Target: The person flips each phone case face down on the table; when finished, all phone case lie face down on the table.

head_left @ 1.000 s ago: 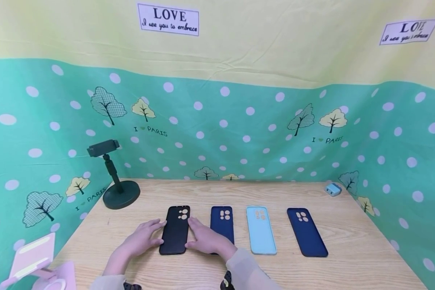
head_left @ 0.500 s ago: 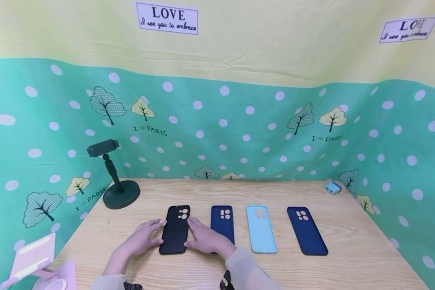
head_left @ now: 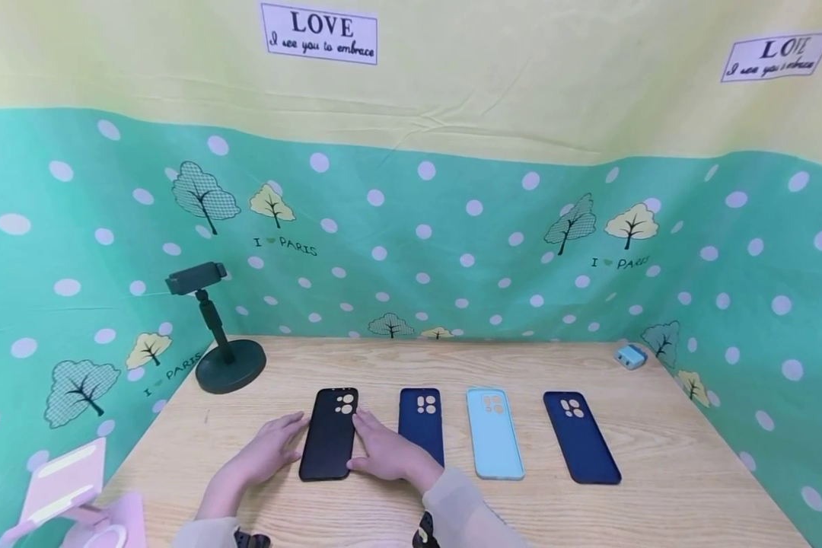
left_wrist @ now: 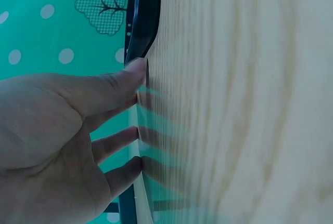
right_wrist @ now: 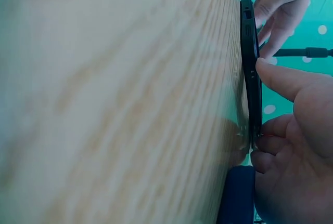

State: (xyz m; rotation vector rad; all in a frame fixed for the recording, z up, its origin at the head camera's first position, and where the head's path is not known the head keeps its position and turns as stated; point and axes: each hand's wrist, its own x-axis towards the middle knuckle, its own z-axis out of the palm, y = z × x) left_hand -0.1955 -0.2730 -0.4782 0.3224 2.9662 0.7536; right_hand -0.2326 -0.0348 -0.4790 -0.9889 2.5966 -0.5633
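Observation:
A black phone case (head_left: 327, 441) lies face down on the wooden table, its camera cutouts at the far right corner. My right hand (head_left: 389, 450) touches its right long edge with fingertips and thumb, and overlaps the dark blue phone case (head_left: 421, 434) beside it. To the left of the black case rests my left hand (head_left: 269, 447), fingers extended, a narrow gap from the left edge in the head view. In the left wrist view, the left thumb (left_wrist: 136, 70) is right at the black case's corner. The right wrist view shows the right thumb (right_wrist: 281, 78) against the case's side.
A light blue phone case (head_left: 495, 438) and another dark blue case (head_left: 582, 441) lie in the row to the right. A black stand (head_left: 229, 367) is at the back left, a pink stand (head_left: 106, 517) at the front left. A small blue charger (head_left: 630, 357) sits back right.
My left hand has drawn slightly left, off the black case's left edge. The black case and my right hand have shifted very slightly left. The other cases stay put.

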